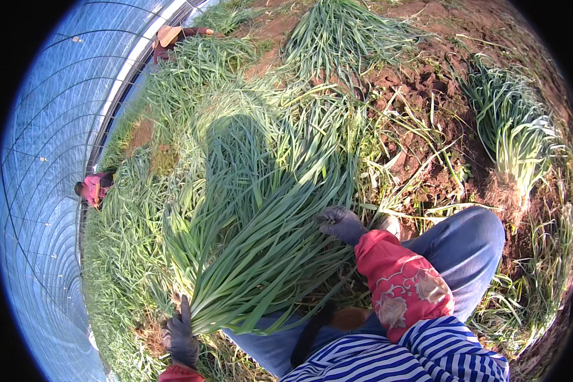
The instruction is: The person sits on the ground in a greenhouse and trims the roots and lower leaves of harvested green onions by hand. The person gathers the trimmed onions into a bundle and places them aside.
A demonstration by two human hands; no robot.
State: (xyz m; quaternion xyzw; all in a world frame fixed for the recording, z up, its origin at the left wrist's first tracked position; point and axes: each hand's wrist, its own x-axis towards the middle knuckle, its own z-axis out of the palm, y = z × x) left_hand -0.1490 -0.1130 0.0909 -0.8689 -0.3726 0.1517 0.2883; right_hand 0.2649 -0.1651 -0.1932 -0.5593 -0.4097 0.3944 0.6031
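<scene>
A large bunch of long, flat-leaved green plants (262, 253) fans out across my lap towards the upper right. Its pale stem ends are held in my left hand (180, 334), in a dark glove, at the bottom left. My right hand (341, 223), also gloved, is at the right edge of the leaves with its fingers curled; whether it grips any leaf I cannot tell. Brown roots (150, 336) show beside my left hand. Beyond the bunch lie more cut or pulled leaves (286, 138), partly in my shadow.
A bundle with roots (515, 129) lies on the soil at the right, another leafy pile (344, 38) at the top. Dense green plants (129, 238) stand along the left, beside a plastic-covered tunnel wall (43, 191). Two people, one in pink (94, 189), one in a hat (168, 36), are farther off.
</scene>
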